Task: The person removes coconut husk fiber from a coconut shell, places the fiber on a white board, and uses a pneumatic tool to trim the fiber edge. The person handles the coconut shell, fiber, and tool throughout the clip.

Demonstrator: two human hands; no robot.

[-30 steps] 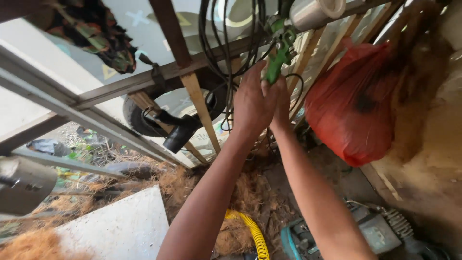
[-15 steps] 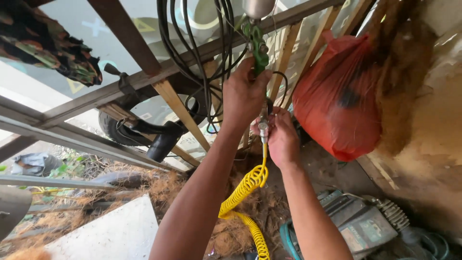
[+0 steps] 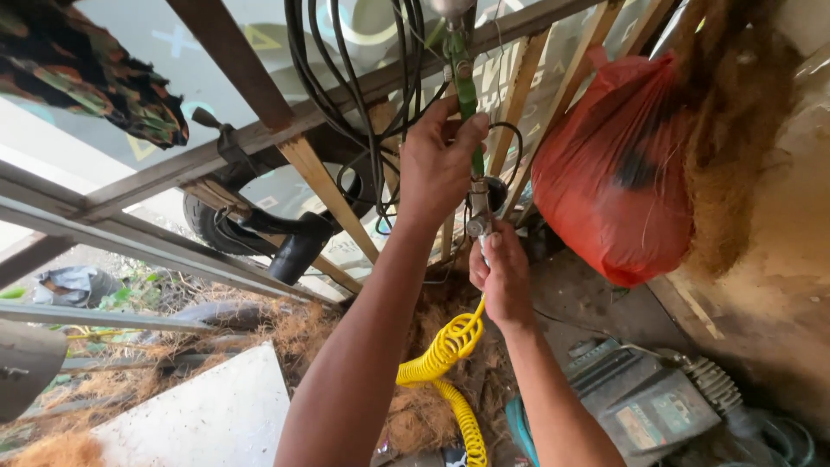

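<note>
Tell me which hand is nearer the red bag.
Right. The right hand grips the end of the yellow coiled hose just left of the red bag; the left hand holds the green tool farther left.

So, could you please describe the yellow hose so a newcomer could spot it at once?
Start at the red plastic bag hanging on the right. Left of it, the right hand grips the yellow coiled hose running downward. It is the only bright yellow spiral; nearby cables are black.

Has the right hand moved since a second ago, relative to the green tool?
Yes. The right hand has dropped from beside the left hand near the green tool to the metal fitting below it, where the yellow coiled hose now hangs.
</note>
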